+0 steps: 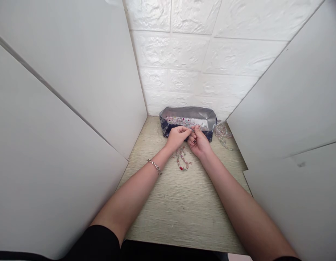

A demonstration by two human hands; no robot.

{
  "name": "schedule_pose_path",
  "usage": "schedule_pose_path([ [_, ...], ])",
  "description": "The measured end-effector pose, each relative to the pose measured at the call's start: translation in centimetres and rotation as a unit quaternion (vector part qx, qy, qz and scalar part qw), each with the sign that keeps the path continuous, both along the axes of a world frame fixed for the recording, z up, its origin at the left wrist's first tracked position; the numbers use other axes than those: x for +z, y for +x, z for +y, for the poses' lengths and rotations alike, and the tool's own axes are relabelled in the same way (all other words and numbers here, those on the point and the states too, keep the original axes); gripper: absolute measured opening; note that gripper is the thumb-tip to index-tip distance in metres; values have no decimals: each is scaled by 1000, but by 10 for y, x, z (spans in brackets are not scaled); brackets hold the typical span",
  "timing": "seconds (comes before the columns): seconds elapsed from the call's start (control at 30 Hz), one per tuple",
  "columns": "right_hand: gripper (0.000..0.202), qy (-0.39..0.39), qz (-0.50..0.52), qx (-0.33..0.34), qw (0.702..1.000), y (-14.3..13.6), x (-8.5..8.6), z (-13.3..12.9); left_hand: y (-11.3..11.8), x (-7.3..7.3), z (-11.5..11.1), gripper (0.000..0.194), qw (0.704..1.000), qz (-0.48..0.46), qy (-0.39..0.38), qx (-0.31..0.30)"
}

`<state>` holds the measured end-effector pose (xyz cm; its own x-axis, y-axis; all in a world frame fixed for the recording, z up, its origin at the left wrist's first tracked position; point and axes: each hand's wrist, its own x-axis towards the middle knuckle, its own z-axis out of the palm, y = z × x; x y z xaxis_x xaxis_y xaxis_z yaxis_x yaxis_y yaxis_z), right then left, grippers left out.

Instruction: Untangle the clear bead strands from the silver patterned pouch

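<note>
My left hand (178,137) and my right hand (198,142) meet fingertip to fingertip at the front edge of an open bag (165,127), silver inside and dark blue outside. Small pink, red and clear beads (181,119) lie in the bag. Both hands are closed in a pinch; what sits between the fingertips is too small to make out. Just below the hands a beaded strand (181,161) with a red bead rests on the wooden table, its upper part partly hidden by my left hand. A chain bracelet (155,166) circles my left wrist.
More beaded strands (223,134) lie in a pile right of the bag. The table (178,210) is hemmed in by a white panel (75,72) on the left, another panel (293,108) on the right, and a white brick-patterned wall (184,54) behind.
</note>
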<state>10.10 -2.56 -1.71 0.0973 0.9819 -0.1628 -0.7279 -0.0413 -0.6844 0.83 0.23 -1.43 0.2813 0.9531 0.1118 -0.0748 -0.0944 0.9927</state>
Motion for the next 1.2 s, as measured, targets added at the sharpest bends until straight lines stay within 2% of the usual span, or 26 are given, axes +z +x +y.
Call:
schedule_pose_path([
  [0.7,22,1,-27,-13,1000,-3,-1,1,1,1,-2,23,1000,-4,-11,-12],
  [1.2,27,12,-35,-12,999,-4,-1,1,0,3,-1,28,1000,9,-22,14],
])
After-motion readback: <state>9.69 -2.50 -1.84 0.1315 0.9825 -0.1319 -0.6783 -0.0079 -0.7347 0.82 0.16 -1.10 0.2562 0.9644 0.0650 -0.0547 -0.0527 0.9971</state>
